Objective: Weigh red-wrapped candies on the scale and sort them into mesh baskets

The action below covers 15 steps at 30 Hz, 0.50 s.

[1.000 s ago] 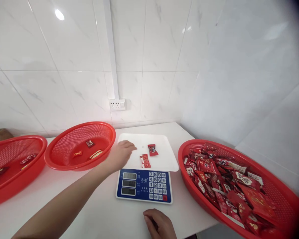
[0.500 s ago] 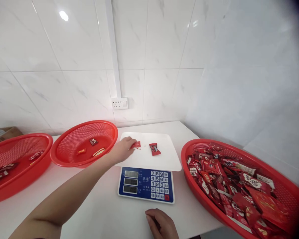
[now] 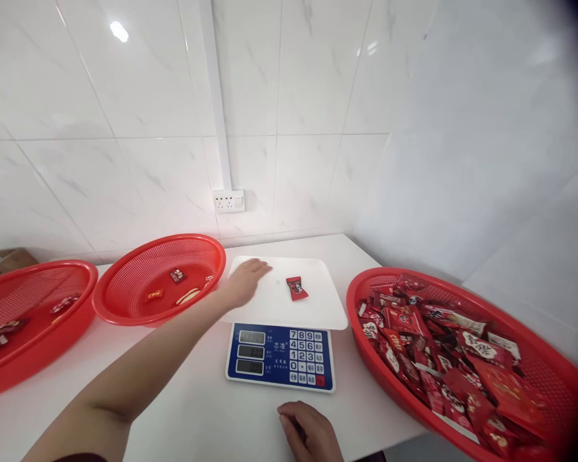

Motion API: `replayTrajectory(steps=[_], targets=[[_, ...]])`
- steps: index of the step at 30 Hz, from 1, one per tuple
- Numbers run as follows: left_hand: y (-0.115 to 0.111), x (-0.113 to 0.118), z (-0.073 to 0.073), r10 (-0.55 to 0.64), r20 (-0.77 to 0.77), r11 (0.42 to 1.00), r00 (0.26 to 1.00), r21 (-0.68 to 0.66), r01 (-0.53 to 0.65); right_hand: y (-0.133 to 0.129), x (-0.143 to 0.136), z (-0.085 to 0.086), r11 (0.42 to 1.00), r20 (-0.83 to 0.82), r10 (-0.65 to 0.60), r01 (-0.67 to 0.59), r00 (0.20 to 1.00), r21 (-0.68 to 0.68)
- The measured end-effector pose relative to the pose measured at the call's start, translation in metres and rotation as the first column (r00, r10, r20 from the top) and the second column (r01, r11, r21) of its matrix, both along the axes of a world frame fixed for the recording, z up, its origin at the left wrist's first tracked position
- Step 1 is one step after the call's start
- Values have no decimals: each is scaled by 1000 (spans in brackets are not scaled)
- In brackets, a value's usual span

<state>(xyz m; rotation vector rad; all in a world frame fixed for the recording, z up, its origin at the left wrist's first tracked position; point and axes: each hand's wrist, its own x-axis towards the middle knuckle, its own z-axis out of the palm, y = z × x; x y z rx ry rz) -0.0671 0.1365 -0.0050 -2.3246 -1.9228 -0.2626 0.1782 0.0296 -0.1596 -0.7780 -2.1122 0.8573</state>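
My left hand point(image 3: 246, 282) reaches over the left part of the scale's white pan point(image 3: 313, 311). Its fingers are stretched out and nothing shows in them. A small red wrapped packet point(image 3: 297, 288) lies on the pan, to the right of that hand. In front of the pan is the scale's blue panel point(image 3: 280, 356), with keys and three displays. Close to the panel's front edge, my right hand point(image 3: 313, 431) rests on the table with curled fingers and nothing visible in them.
A large red basket point(image 3: 354, 308) heaped with red packets stands at right. On the left are two more red baskets, the middle one point(image 3: 125, 314) and the far left one point(image 3: 72, 327), each holding a few packets. A wall socket point(image 3: 228, 201) and cardboard box point(image 3: 9, 262) are behind.
The red packet that my left hand held over the pan has left it. A packet edge now shows inside the middle basket's right side. My right hand stays put.
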Motion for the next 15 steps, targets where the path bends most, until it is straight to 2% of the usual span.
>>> replayTrajectory(steps=[3,6,10,15], targets=[[20,41,-8,-226,27,970,974,-87,228,-1,1,5,1000,13,-12,12,1000,-11],[34,61,-10,-322,60,938,945,-120,327,-1,2,8,999,23,-28,28,999,-20],[34,56,-10,-297,99,948,950,-89,305,-1,2,5,999,35,-30,31,999,-8],[10,32,-6,-200,161,980,967,45,195,4,1,-4,999,56,-15,12,998,46]])
